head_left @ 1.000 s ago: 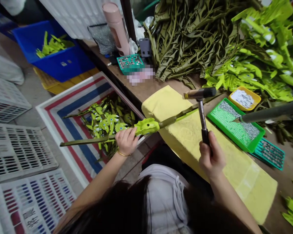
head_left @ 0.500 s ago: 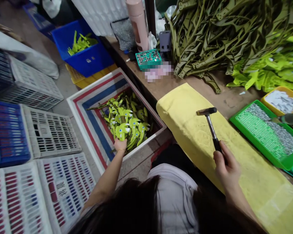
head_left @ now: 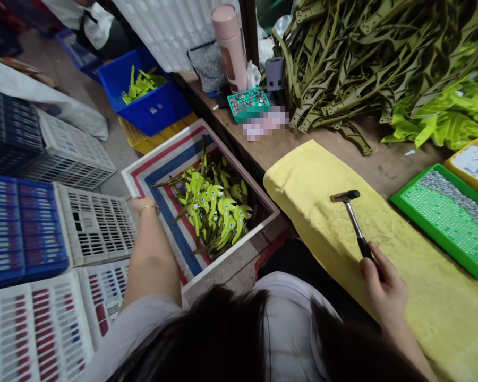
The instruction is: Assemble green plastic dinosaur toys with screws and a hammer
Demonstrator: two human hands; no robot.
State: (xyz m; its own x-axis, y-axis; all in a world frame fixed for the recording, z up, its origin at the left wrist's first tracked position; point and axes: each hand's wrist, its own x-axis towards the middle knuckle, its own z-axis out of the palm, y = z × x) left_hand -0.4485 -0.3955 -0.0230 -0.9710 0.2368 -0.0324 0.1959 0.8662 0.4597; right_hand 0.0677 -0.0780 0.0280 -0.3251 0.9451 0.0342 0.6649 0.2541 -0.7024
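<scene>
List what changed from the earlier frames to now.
The left hand let go of the green-and-olive piece, which I can't single out in the pile, and moved left to the striped-lined crate's rim; whether it grips there is unclear. The camera view also shifted. Unchanged: the right hand holds the hammer over the yellow pad.

The hammer (head_left: 353, 220) has a shiny metal neck and a dull black grip (head_left: 365, 248). The yellow pad (head_left: 386, 228) looks rough and dull. The green tray (head_left: 438, 240) and the blue tub (head_left: 143, 119) are smooth, hard plastic. The striped sheet (head_left: 163, 172) looks like woven plastic cloth. The pink bottle (head_left: 231, 48) is smooth.
</scene>
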